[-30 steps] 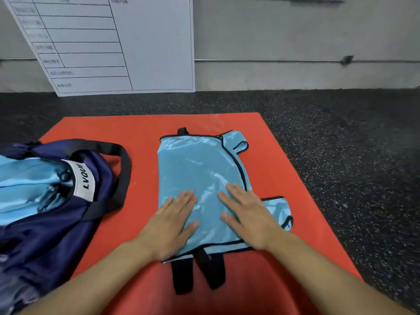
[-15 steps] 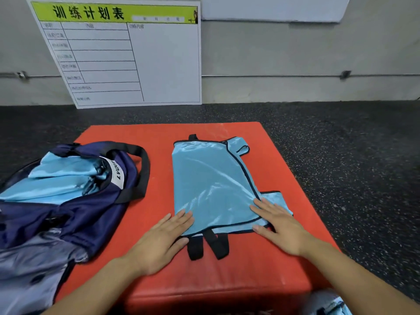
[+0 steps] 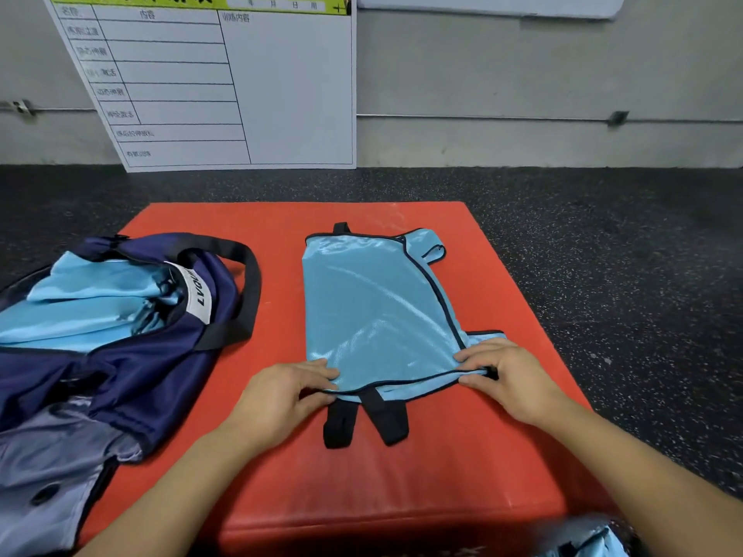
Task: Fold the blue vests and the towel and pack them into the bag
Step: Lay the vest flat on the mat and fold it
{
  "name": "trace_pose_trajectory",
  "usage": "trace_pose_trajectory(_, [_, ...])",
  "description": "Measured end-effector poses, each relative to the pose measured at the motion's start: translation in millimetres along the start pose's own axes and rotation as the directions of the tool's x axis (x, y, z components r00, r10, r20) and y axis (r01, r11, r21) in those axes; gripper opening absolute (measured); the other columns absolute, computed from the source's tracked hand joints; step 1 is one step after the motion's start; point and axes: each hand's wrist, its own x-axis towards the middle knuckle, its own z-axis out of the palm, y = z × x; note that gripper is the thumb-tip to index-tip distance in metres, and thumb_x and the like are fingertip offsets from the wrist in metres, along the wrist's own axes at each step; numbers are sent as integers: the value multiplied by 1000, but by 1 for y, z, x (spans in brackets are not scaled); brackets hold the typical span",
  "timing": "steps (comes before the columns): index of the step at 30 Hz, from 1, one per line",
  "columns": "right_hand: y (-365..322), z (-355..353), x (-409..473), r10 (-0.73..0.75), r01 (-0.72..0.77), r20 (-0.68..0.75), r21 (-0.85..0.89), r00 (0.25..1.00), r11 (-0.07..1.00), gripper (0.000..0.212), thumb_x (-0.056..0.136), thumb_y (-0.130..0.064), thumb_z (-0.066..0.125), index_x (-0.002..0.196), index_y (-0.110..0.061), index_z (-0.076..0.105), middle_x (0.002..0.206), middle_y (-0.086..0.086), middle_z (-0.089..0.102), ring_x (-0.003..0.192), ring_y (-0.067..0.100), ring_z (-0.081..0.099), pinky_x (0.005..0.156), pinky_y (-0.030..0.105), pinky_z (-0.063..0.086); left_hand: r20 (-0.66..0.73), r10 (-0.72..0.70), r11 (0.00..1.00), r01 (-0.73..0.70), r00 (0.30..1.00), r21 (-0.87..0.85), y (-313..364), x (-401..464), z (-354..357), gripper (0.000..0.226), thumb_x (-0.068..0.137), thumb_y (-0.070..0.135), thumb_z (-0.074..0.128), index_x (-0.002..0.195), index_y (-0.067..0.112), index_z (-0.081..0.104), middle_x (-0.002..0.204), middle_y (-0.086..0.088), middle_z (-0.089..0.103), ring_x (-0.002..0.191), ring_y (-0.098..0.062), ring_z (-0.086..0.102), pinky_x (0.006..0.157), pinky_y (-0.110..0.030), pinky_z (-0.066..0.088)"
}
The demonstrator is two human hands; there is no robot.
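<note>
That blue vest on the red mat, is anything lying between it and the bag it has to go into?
Nothing visible: only bare red mat lies between the blue vest and the navy bag. Another light blue fabric already fills the bag's mouth. Both hands, left and right, pinch the vest's near edge.

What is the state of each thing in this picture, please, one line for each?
Blue vest: folded lengthwise, flat on the red mat, black straps sticking out at the near edge.
Left hand: pinches the vest's near left corner.
Right hand: pinches the vest's near right corner.
Bag: open, lying on its side, light blue fabric already inside.
Whiteboard: leaning upright against the wall.
</note>
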Motion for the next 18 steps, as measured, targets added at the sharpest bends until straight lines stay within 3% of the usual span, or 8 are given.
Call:
trace_pose_trajectory(3, [-8, -12, 5, -29, 29, 116, -1, 993, 1000, 10, 87, -33, 80, 97, -33, 79, 100, -30, 71, 105, -1, 61, 99, 30, 47, 97, -11, 999, 14, 995, -29, 6, 1, -13, 30, 86, 54, 58, 103, 37, 74, 117, 27, 70, 120, 6, 59, 102, -30, 50])
trace_pose_trajectory(6, [-22, -30, 8, 26, -40, 394, 28, 919, 999, 4, 89, -37, 78, 86, -38, 75, 83, -21, 70, 83, 0, 61, 80, 27, 48, 231, 4, 1000, -3, 973, -5, 18, -2, -33, 19, 89, 51, 62, 93, 34, 69, 90, 16, 70, 84, -1, 63, 82, -34, 52])
trace_pose_trajectory(10, [-44, -46, 4, 18, -245, 781, 173, 624, 954, 22, 94, -28, 74, 72, -30, 70, 66, -18, 52, 67, 0, 44, 64, 26, 34, 571, 16, 941, 180, 821, -285, 24, -7, -55, 22, 94, 39, 69, 83, 21, 68, 71, 11, 58, 69, -6, 47, 68, -32, 39])
trace_pose_trajectory(12, [-46, -49, 3, -47, -294, 850, 232, 525, 927, 20, 95, -26, 73, 76, -32, 73, 69, -17, 55, 70, 4, 45, 64, 26, 32, 609, 7, 907, 252, 793, -338, 19, -4, -59, 24, 95, 38, 69, 81, 19, 68, 68, 3, 50, 66, -13, 40, 64, -32, 33])
trace_pose_trajectory(13, [-47, -48, 4, -53, -317, 844, 258, 534, 913, 12, 95, -28, 73, 83, -27, 75, 72, -12, 56, 71, 9, 44, 64, 26, 31, 592, -21, 884, 291, 806, -366, 16, -1, -58, 23, 97, 34, 68, 80, 18, 68, 67, 1, 47, 65, -13, 40, 62, -30, 35])
trace_pose_trajectory(14, [-46, -46, 6, -38, -343, 803, 296, 594, 892, 15, 93, -35, 74, 92, -19, 75, 75, -5, 55, 73, 16, 42, 64, 27, 31, 554, -68, 847, 342, 829, -408, 14, 2, -55, 22, 98, 30, 67, 80, 18, 69, 66, 1, 48, 64, -12, 43, 61, -29, 40])
trace_pose_trajectory(16, [-45, -40, 15, 107, -427, 633, 378, 767, 822, 45, 83, -54, 78, 109, -17, 75, 82, 2, 58, 78, 19, 44, 69, 25, 38, 429, -234, 757, 441, 872, -483, 11, 11, -48, 23, 101, 26, 62, 83, 14, 71, 65, 2, 56, 64, -10, 51, 60, -26, 46])
trace_pose_trajectory(18, [-43, -38, 24, 297, -480, 423, 436, 856, 762, 44, 82, -59, 72, 110, -25, 77, 97, -6, 73, 92, 13, 64, 94, 28, 51, 314, -425, 638, 527, 849, -562, 10, 18, -41, 30, 105, 28, 54, 90, 9, 71, 69, -1, 61, 61, -11, 54, 58, -25, 47])
